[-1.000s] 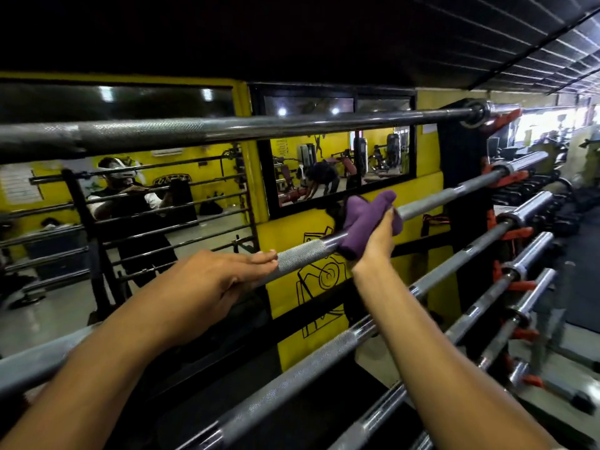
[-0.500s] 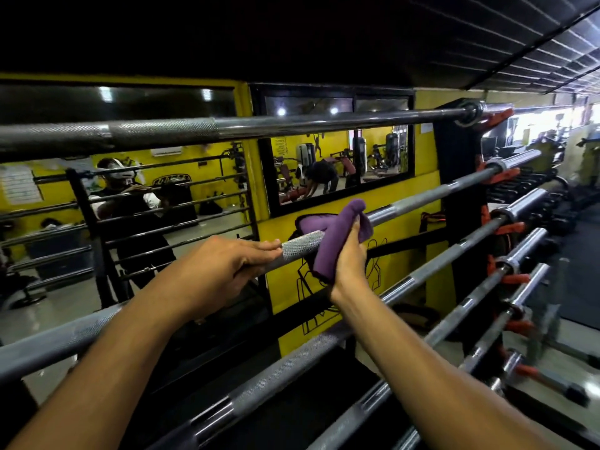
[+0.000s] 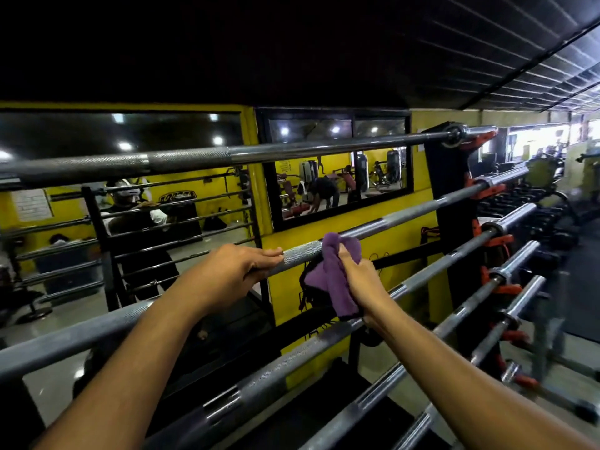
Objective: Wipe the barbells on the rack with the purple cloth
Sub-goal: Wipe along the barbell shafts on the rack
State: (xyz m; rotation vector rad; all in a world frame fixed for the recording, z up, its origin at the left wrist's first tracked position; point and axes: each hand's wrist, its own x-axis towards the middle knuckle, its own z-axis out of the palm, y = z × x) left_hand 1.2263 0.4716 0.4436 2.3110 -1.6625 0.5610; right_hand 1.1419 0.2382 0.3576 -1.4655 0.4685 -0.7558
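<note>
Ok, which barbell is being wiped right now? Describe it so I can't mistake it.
Start at the black rack upright against the yellow wall. Count down from the top barbell: it's the second barbell. It alone has the purple cloth draped over it, with the left hand resting beside.

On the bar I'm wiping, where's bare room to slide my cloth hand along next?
The second barbell is bare from the purple cloth rightward up to the orange hook on the rack. Leftward it is crowded: only a short knurled stretch separates the cloth from the left hand resting on the bar. The right hand grips the cloth.
</note>
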